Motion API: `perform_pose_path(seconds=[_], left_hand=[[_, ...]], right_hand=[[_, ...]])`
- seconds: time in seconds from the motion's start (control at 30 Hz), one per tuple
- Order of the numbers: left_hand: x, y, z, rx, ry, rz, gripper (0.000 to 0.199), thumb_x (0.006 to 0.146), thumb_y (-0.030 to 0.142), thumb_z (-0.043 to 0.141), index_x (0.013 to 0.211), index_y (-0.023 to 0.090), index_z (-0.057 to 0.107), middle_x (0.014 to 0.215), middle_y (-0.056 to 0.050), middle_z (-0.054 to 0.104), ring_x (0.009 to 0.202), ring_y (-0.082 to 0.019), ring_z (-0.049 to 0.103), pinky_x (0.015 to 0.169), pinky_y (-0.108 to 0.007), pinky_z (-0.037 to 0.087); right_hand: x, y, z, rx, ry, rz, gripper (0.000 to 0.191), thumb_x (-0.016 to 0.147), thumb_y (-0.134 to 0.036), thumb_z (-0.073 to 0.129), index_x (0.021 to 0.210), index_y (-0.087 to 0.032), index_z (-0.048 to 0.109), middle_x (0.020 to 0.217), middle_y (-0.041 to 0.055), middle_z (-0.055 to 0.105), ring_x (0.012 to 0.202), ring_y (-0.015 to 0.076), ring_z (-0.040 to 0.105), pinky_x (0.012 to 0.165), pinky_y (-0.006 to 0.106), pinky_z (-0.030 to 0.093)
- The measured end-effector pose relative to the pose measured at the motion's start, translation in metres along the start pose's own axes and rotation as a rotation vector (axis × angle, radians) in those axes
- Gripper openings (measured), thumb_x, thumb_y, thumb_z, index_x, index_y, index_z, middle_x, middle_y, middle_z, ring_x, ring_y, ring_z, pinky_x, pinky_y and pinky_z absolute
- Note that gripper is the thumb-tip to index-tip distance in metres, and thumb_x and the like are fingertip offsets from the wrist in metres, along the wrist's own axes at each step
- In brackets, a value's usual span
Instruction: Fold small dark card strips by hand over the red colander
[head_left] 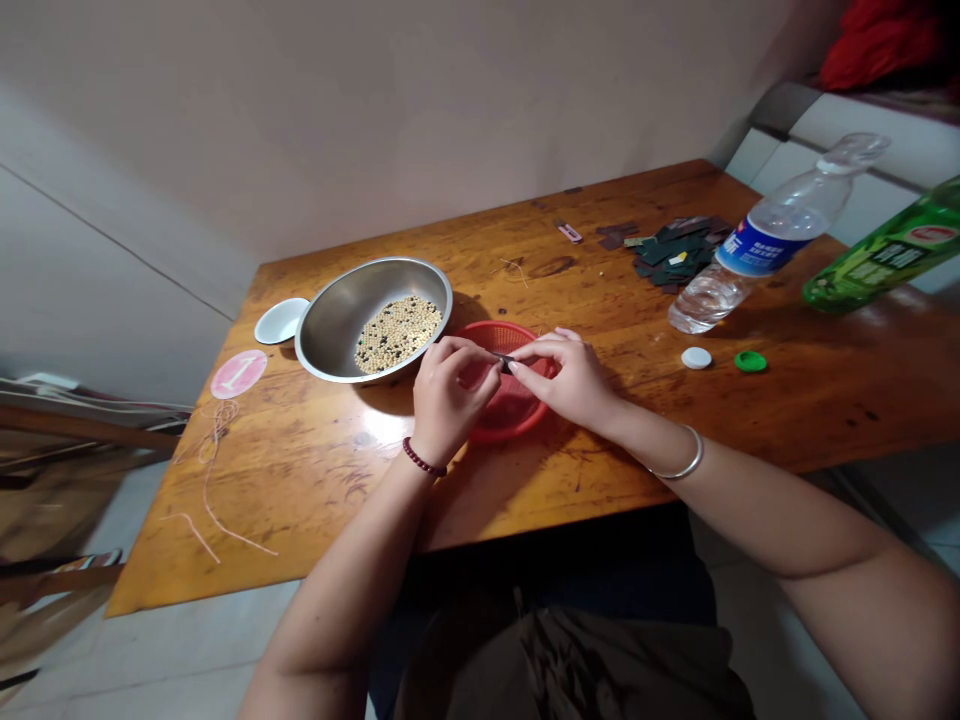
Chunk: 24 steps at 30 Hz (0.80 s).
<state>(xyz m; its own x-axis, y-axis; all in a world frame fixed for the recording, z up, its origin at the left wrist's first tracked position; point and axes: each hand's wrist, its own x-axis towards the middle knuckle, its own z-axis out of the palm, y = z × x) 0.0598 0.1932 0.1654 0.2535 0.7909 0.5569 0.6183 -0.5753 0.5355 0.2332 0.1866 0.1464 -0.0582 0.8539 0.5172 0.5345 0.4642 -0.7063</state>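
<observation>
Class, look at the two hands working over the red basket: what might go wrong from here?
The small dark piece, pinched by the left hand and right hand, could slip into the red basket. The left hand is close to the metal bowl; a bump might spill the small beads. A wide sweep of the right arm might topple the clear bottle.

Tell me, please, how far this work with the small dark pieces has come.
Already done, it seems: the heap of dark pieces looks cut, near the clear bottle.
In hand: the left hand and right hand hold a small dark piece over the red basket.
Left, probably: the pieces in that heap. I see no finished piece in the basket, but the hands partly hide it.
</observation>
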Motion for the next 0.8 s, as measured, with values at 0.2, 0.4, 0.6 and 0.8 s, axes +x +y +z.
perform_pose_path(seconds=[0.2, 0.4, 0.6, 0.8], left_hand=[[-0.0007, 0.0039, -0.0021, 0.045, -0.017, -0.001, 0.004, 0.080, 0.024, 0.067, 0.081, 0.021, 0.069, 0.088, -0.002, 0.061, 0.086, -0.016, 0.056, 0.081, -0.031, 0.046], [-0.0011, 0.0032, -0.0020, 0.062, -0.015, -0.018, 0.004, 0.081, 0.024, 0.066, 0.081, 0.021, 0.069, 0.088, -0.002, 0.061, 0.087, -0.017, 0.056, 0.081, -0.032, 0.046], [-0.0027, 0.0039, -0.0005, 0.113, 0.015, -0.022, 0.005, 0.081, 0.025, 0.067, 0.080, 0.021, 0.069, 0.087, -0.002, 0.062, 0.086, -0.017, 0.055, 0.081, -0.032, 0.045], [-0.0044, 0.0038, 0.0007, 0.130, -0.006, -0.020, 0.006, 0.081, 0.026, 0.066, 0.080, 0.021, 0.069, 0.088, -0.002, 0.063, 0.086, -0.017, 0.055, 0.080, -0.032, 0.045]], right_hand=[[-0.0005, 0.0009, -0.0002, -0.006, -0.014, 0.003, 0.006, 0.079, -0.023, 0.067, 0.078, -0.024, 0.073, 0.082, -0.0002, 0.076, 0.078, 0.0185, 0.068, 0.097, 0.042, 0.038], [-0.0011, 0.0022, 0.0005, -0.017, -0.011, 0.005, 0.005, 0.079, -0.025, 0.068, 0.078, -0.024, 0.073, 0.082, -0.0003, 0.076, 0.079, 0.0184, 0.069, 0.099, 0.042, 0.037], [-0.0002, 0.0037, 0.0025, -0.003, -0.027, 0.024, 0.007, 0.081, -0.024, 0.067, 0.081, -0.024, 0.074, 0.084, 0.0013, 0.077, 0.080, 0.0185, 0.069, 0.099, 0.043, 0.038], [0.0002, 0.0022, 0.0030, 0.043, -0.030, 0.065, 0.009, 0.082, -0.023, 0.066, 0.082, -0.023, 0.075, 0.087, 0.0032, 0.077, 0.083, 0.0198, 0.069, 0.092, 0.040, 0.045]])
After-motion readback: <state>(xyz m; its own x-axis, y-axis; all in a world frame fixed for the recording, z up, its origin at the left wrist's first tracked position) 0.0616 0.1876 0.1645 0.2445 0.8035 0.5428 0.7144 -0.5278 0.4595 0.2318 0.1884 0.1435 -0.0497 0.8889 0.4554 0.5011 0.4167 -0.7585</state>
